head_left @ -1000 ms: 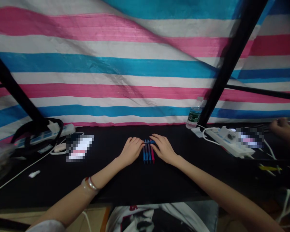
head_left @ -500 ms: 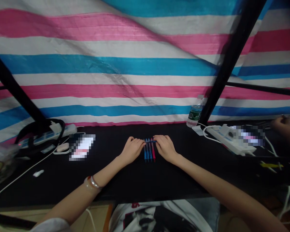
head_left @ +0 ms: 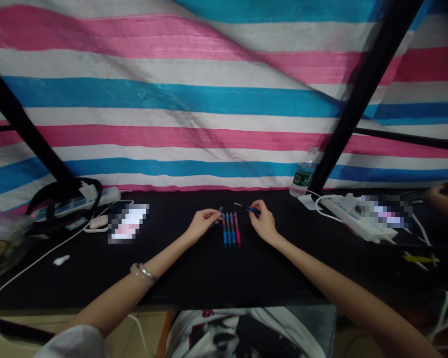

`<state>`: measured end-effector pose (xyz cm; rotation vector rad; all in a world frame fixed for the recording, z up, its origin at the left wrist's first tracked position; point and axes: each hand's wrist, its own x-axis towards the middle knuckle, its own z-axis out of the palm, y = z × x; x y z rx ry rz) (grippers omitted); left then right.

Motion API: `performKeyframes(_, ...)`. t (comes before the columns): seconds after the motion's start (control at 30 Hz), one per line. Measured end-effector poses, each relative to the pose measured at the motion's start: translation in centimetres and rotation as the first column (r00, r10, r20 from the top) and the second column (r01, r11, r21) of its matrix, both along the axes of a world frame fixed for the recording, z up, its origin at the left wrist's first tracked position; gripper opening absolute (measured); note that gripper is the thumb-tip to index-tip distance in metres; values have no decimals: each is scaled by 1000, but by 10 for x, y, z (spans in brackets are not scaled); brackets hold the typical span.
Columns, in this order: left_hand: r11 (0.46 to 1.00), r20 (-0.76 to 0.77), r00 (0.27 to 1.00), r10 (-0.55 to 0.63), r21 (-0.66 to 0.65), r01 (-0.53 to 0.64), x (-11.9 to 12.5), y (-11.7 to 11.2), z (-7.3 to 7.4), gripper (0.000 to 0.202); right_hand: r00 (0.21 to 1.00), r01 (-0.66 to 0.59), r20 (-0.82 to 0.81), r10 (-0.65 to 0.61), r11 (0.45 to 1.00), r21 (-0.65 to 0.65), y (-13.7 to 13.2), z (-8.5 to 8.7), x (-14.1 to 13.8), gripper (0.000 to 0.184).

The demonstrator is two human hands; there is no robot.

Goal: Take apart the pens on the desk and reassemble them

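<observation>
On the black table (head_left: pixel 186 268), three blue pens (head_left: pixel 229 236) and one pink pen (head_left: pixel 238 233) lie side by side, pointing away from me. To their left, my left hand (head_left: pixel 201 223) is closed in a pinch on a pen barrel (head_left: pixel 221 209) with a clear-looking end; most of it is hidden by the fingers. On the other side, my right hand (head_left: pixel 263 223) pinches the blue part of a pen (head_left: pixel 253 211). A thin refill (head_left: pixel 240 205) sticks out of that part toward the left. The two pen parts are apart.
A water bottle (head_left: pixel 303 174) stands at the back right, near a white power strip (head_left: pixel 358 219). Blurred-out phones, an earbud (head_left: pixel 61 260), cables and a plastic bag (head_left: pixel 3 248) lie around. At far right is another person's hand (head_left: pixel 442 196). A striped sheet hangs behind.
My hands, which were close together over the row holding a pen crosswise, have moved apart. The pen has come into two parts, one in each hand, showing the refill.
</observation>
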<state>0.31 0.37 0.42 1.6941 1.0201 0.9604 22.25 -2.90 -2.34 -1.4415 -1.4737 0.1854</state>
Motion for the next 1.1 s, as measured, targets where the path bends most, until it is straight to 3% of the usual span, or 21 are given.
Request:
performKeyframes(0.1, 967, 167, 986, 22, -253, 21, -4, 7, 0, 31, 973, -76, -215, 81, 997, 33, 11, -8, 3, 13)
performKeyframes(0.2, 935, 253, 966, 57, -351, 37, -8, 11, 2, 29, 934, -124, -330, 140, 990, 68, 19, -13, 5, 14)
performKeyframes(0.43, 922, 263, 964, 31, -380, 74, -10, 14, 1, 30, 884, -120, -442, 151, 988, 99, 24, -15, 9, 17)
performKeyframes(0.67, 908, 318, 945, 71, -412, 71, -10, 18, -2, 29, 822, -153, -561, 99, 987, -49, 19, -8, 7, 31)
performKeyframes(1.1, 905, 339, 936, 94, -421, 61, -11, 18, 1, 26, 820, -148, -568, 78, 986, -79, 17, -5, 5, 35)
